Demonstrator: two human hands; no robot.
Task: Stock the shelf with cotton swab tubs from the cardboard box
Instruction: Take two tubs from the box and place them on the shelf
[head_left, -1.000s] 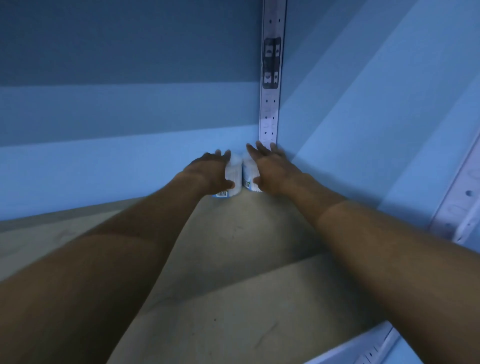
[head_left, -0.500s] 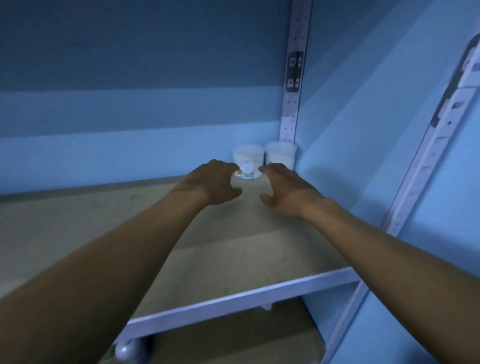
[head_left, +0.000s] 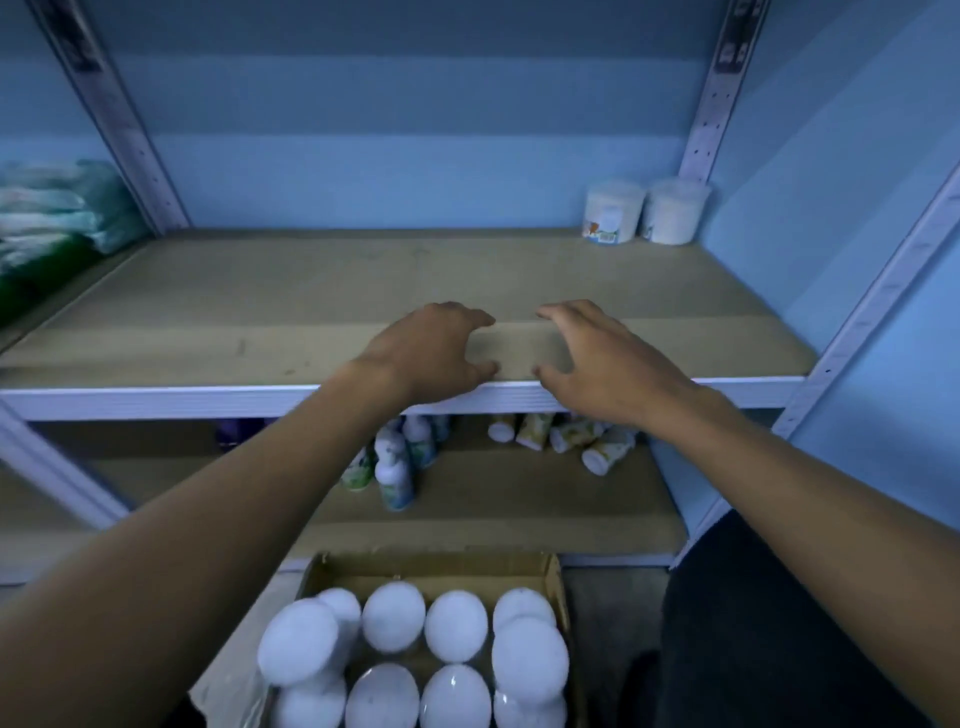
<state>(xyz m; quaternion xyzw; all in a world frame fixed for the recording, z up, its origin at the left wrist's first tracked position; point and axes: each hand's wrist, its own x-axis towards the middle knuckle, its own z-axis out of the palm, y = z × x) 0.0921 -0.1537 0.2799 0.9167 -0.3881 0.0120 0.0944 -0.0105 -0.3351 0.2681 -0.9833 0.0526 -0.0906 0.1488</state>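
Two white cotton swab tubs (head_left: 613, 212) (head_left: 674, 211) stand side by side in the far right corner of the shelf board (head_left: 322, 291). Below me an open cardboard box (head_left: 431, 566) holds several more tubs with white round lids (head_left: 456, 626). My left hand (head_left: 434, 353) and my right hand (head_left: 602, 358) hover over the shelf's front edge, fingers loosely curled, holding nothing. Both hands are far from the placed tubs and above the box.
White perforated uprights (head_left: 711, 109) frame the shelf against a blue wall. Packaged goods (head_left: 57, 218) lie at the shelf's left end. On the lower shelf stand and lie several small bottles (head_left: 395, 467). A dark trouser leg (head_left: 779, 623) is at the lower right.
Both hands let go of the two tubs in the corner and drew back to the shelf's front edge. My view pulled back, and the box came into sight.
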